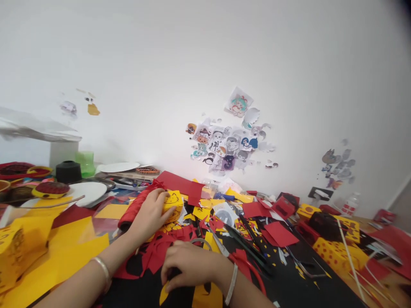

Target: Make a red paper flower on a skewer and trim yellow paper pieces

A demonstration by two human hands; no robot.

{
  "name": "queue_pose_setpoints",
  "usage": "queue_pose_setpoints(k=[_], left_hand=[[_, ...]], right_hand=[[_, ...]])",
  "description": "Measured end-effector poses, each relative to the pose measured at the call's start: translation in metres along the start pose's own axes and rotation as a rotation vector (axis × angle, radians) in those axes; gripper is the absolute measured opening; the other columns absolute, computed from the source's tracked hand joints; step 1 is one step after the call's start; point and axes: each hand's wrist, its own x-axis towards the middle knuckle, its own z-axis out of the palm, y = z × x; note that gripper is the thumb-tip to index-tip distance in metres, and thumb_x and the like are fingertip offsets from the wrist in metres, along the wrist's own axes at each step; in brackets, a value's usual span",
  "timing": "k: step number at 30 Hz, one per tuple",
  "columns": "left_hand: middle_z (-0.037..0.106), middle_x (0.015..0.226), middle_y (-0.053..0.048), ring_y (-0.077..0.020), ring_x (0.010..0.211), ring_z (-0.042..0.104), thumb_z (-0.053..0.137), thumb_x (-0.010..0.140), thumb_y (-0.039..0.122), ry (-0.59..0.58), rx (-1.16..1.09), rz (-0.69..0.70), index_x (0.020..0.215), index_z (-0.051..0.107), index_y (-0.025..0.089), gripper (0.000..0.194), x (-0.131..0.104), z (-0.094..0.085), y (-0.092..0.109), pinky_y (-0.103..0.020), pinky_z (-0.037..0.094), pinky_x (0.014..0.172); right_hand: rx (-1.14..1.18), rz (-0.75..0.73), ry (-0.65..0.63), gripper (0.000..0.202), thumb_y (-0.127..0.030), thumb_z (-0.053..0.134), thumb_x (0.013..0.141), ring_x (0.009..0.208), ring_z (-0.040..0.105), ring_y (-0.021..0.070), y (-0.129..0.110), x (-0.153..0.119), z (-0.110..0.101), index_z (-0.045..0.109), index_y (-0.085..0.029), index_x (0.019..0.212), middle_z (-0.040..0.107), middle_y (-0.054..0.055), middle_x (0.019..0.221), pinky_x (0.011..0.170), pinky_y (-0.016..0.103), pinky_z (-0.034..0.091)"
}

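Note:
My left hand [152, 214] reaches to a small yellow paper box [173, 202] with a cat face drawn on it, its fingers closed on the box's side. Behind the wrist lies a large spool of red thread [135, 209]. My right hand [189, 264] is lower, over the black mat [135, 295], thumb and fingers pinched on a small yellow paper piece [164, 294]. Red paper scraps [157, 252] lie between the hands. Scissors with red handles [253, 273] rest beside my right wrist.
Yellow sheets [70, 248] cover the left side. White plates [86, 192], a black thread cone [68, 172] and a green container [85, 164] stand at the back left. To the right are red paper [281, 234], a dotted yellow box [340, 254], thin sticks [349, 256] and a bottle [351, 204].

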Motion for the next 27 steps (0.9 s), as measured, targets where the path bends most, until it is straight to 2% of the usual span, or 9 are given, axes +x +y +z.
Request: queue_pose_setpoints(k=[3, 6, 8, 11, 13, 15, 18, 21, 27], left_hand=[[0.044, 0.113, -0.015, -0.0302, 0.106, 0.045, 0.046, 0.081, 0.042, 0.003, 0.028, 0.007, 0.107, 0.046, 0.014, 0.039, 0.000, 0.000, -0.001, -0.046, 0.039, 0.092], [0.044, 0.114, -0.018, -0.0318, 0.109, 0.043, 0.046, 0.080, 0.040, -0.002, 0.033, 0.012, 0.109, 0.046, 0.011, 0.041, 0.001, -0.005, 0.001, -0.047, 0.038, 0.092], [0.044, 0.116, -0.017, -0.0315, 0.111, 0.042, 0.046, 0.080, 0.038, 0.005, 0.022, 0.026, 0.110, 0.046, 0.013, 0.039, 0.003, -0.012, 0.005, -0.047, 0.037, 0.094], [0.048, 0.114, -0.014, -0.0285, 0.112, 0.043, 0.041, 0.083, 0.032, -0.032, -0.018, 0.080, 0.106, 0.049, 0.015, 0.029, 0.006, -0.023, 0.011, -0.044, 0.036, 0.095], [0.054, 0.106, -0.011, -0.0243, 0.103, 0.050, 0.037, 0.085, 0.028, -0.098, -0.033, 0.121, 0.098, 0.053, 0.017, 0.024, 0.008, -0.029, 0.013, -0.038, 0.040, 0.091], [0.058, 0.097, -0.008, -0.0202, 0.092, 0.056, 0.035, 0.087, 0.028, -0.152, -0.028, 0.148, 0.091, 0.056, 0.018, 0.023, 0.009, -0.032, 0.014, -0.032, 0.045, 0.083], [0.061, 0.095, -0.007, -0.0203, 0.088, 0.057, 0.039, 0.087, 0.035, -0.186, -0.006, 0.166, 0.091, 0.057, 0.020, 0.025, 0.010, -0.033, 0.012, -0.031, 0.046, 0.079], [0.060, 0.098, -0.009, -0.0249, 0.094, 0.054, 0.047, 0.082, 0.044, -0.177, 0.034, 0.199, 0.093, 0.059, 0.019, 0.029, 0.011, -0.032, 0.012, -0.038, 0.044, 0.083], [0.059, 0.103, -0.010, -0.0280, 0.105, 0.046, 0.050, 0.082, 0.037, -0.160, 0.111, 0.409, 0.094, 0.059, 0.018, 0.025, 0.006, -0.034, 0.029, -0.044, 0.040, 0.087]], right_hand=[[0.088, 0.049, -0.027, 0.017, -0.022, 0.069, 0.069, 0.065, 0.052, 0.0100, -0.002, 0.000, 0.000, 0.057, -0.020, 0.059, 0.055, -0.007, 0.058, 0.066, 0.020, 0.038], [0.412, 0.243, -0.004, 0.012, -0.015, 0.068, 0.068, 0.055, 0.051, 0.0081, -0.001, -0.002, -0.005, 0.058, -0.020, 0.064, 0.051, -0.008, 0.056, 0.054, 0.017, 0.037], [0.629, 0.454, 0.178, 0.009, -0.014, 0.067, 0.067, 0.052, 0.051, 0.0084, 0.005, -0.005, -0.009, 0.061, -0.020, 0.070, 0.053, -0.008, 0.056, 0.050, 0.017, 0.037], [0.725, 0.680, 0.531, 0.007, -0.016, 0.065, 0.066, 0.059, 0.054, 0.0108, 0.020, -0.010, -0.017, 0.062, -0.019, 0.071, 0.057, -0.005, 0.062, 0.057, 0.021, 0.040], [0.733, 0.730, 0.614, 0.005, -0.017, 0.061, 0.068, 0.061, 0.054, 0.0115, 0.027, -0.013, -0.019, 0.061, -0.019, 0.073, 0.058, -0.004, 0.063, 0.059, 0.022, 0.040], [0.785, 0.729, 0.564, 0.004, -0.018, 0.059, 0.069, 0.058, 0.055, 0.0120, 0.028, -0.015, -0.016, 0.061, -0.019, 0.072, 0.059, -0.004, 0.060, 0.057, 0.023, 0.040], [0.863, 0.682, 0.346, 0.005, -0.016, 0.067, 0.060, 0.051, 0.056, 0.0132, 0.018, -0.013, -0.006, 0.063, -0.019, 0.062, 0.060, -0.004, 0.053, 0.050, 0.022, 0.040], [0.709, 0.621, 0.152, 0.008, -0.014, 0.071, 0.056, 0.052, 0.055, 0.0125, 0.007, -0.008, -0.001, 0.066, -0.020, 0.057, 0.059, -0.005, 0.052, 0.050, 0.020, 0.038], [0.330, 0.559, 0.170, 0.010, -0.029, 0.071, 0.065, 0.063, 0.057, 0.0122, 0.011, -0.028, -0.031, 0.068, -0.021, 0.069, 0.064, -0.002, 0.069, 0.056, 0.020, 0.038]])
